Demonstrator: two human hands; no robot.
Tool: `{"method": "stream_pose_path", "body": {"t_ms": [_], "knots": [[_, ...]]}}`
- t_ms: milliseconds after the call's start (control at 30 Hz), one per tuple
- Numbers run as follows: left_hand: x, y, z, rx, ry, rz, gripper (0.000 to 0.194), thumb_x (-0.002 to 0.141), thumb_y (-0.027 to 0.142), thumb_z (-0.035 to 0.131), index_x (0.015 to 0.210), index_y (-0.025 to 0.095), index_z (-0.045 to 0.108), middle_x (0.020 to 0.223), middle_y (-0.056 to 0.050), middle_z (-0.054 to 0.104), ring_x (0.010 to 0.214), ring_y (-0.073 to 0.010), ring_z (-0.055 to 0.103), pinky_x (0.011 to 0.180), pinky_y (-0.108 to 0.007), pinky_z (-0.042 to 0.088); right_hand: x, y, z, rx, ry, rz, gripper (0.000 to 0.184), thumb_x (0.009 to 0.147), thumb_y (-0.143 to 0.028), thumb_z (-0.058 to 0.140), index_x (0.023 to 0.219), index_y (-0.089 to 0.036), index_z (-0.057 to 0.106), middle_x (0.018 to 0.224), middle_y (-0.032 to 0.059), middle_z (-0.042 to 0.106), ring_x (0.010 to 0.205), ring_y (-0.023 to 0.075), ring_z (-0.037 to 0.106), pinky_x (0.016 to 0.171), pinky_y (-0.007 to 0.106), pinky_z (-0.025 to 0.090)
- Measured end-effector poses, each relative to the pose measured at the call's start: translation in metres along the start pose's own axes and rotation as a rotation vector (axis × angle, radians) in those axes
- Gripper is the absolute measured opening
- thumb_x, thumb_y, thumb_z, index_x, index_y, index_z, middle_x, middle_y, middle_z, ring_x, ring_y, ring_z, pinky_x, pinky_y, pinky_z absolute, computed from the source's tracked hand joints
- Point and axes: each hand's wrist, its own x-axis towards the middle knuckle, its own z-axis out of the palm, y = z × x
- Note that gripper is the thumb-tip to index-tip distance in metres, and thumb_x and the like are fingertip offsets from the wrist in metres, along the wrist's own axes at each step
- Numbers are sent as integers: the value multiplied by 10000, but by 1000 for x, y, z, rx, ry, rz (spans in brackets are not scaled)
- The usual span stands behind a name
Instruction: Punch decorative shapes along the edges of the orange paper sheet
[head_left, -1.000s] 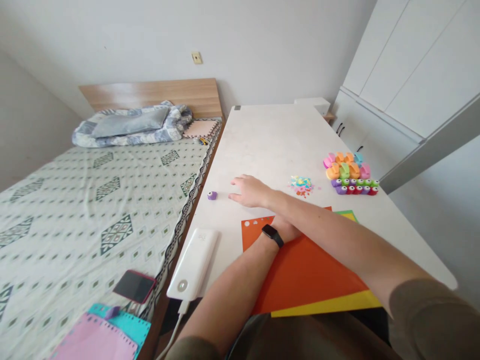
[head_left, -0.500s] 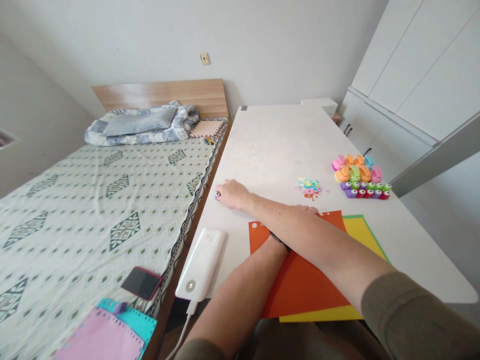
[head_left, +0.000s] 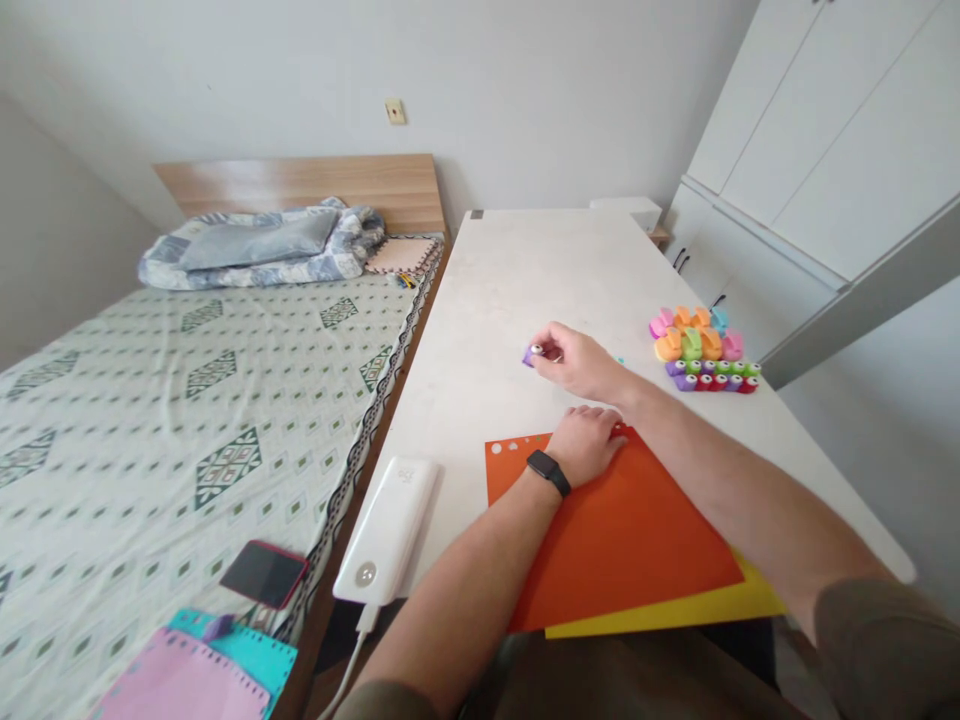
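In my right hand (head_left: 576, 362) is a small purple craft punch (head_left: 530, 355) with a white button, pinched between thumb and fingertips above the table. My left hand (head_left: 589, 441), with a black watch on its wrist, rests open on the top edge of an orange sheet of paper (head_left: 622, 540). Several small punched holes run along that edge, to the left of the hand. Beneath the orange sheet a yellow sheet (head_left: 660, 618) sticks out at the bottom. My right hand and forearm hide most of the paper bits behind them.
Rows of colourful craft punches (head_left: 701, 350) stand on the right of the white table (head_left: 525, 260). A white power bank (head_left: 390, 525) with a cable lies at the left edge. On the bed beside it are a phone (head_left: 264, 573) and pink (head_left: 184, 680) and turquoise sheets (head_left: 281, 655).
My right hand has moved right with the purple punch, from the table's left edge to just beyond the orange sheet. My arms no longer cross. The left hand stays on the paper.
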Motion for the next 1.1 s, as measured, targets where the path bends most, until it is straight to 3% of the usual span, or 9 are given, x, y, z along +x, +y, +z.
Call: {"method": "stream_pose_path", "body": {"t_ms": [133,200,333,567,867,1100], "knots": [[1,-1,1,19,33,1,212,1020,311,524,1118,200,676,1053,-103,744,1022,-256,692,963,-414,523,-49,32,-62,149,32,159,296,824,-340,763,1060,-222,629,972,35,718,837,182,682,725,310,572],[1,-1,1,22,35,3,223,1034,294,494,1122,202,676,1050,-99,746,1013,-250,695,952,-404,520,-72,45,-87,143,37,202,393,787,-316,795,1140,-220,651,1037,53,715,893,193,685,774,321,582],[2,-2,2,21,39,1,227,1037,293,492,1137,200,674,1062,-87,752,1000,-249,694,939,-398,519,-104,66,-118,83,-41,284,495,758,-327,816,1224,-206,699,992,48,722,768,172,648,711,315,559],[3,-2,1,0,27,-12,208,1031,288,510,1146,207,664,1079,-76,752,1021,-235,690,967,-389,510,-127,80,-122,128,-103,325,476,663,-313,863,1125,-253,762,899,29,732,729,190,643,649,315,536],[4,-1,1,-27,41,-7,191,1032,287,519,1125,203,663,1067,-70,758,998,-230,688,949,-387,511,-139,94,-130,8,-190,328,502,762,-308,789,1254,-247,707,951,17,710,654,147,547,617,298,444],[4,-3,3,-21,58,0,181,1027,287,538,1119,196,664,1045,-66,754,983,-225,687,938,-385,511,-140,94,-131,74,-178,287,494,789,-335,795,1261,-236,688,1002,39,695,748,171,572,667,309,452]]}}
